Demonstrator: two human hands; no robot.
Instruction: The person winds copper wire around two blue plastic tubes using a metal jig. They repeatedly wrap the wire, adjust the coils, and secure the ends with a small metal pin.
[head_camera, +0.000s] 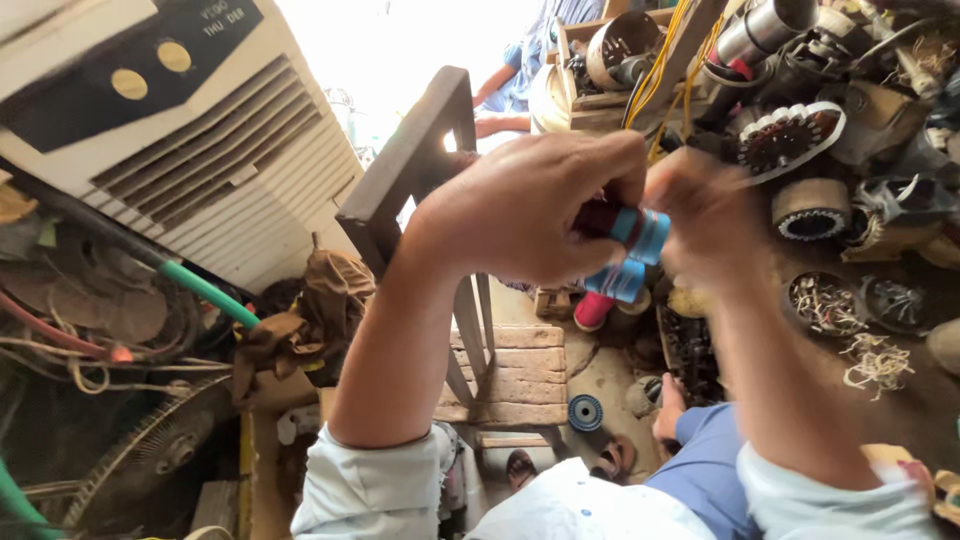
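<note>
My left hand (520, 205) grips the blue spool (632, 250); my blurred right hand (705, 215) pinches its end, work midway.

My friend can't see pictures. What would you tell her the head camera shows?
Two bare hands, the left hand and the blurred right hand, hold a small blue-and-red spool between them, above a wooden chair. A white air cooler stands on the left, and motor parts crowd the right.
</note>
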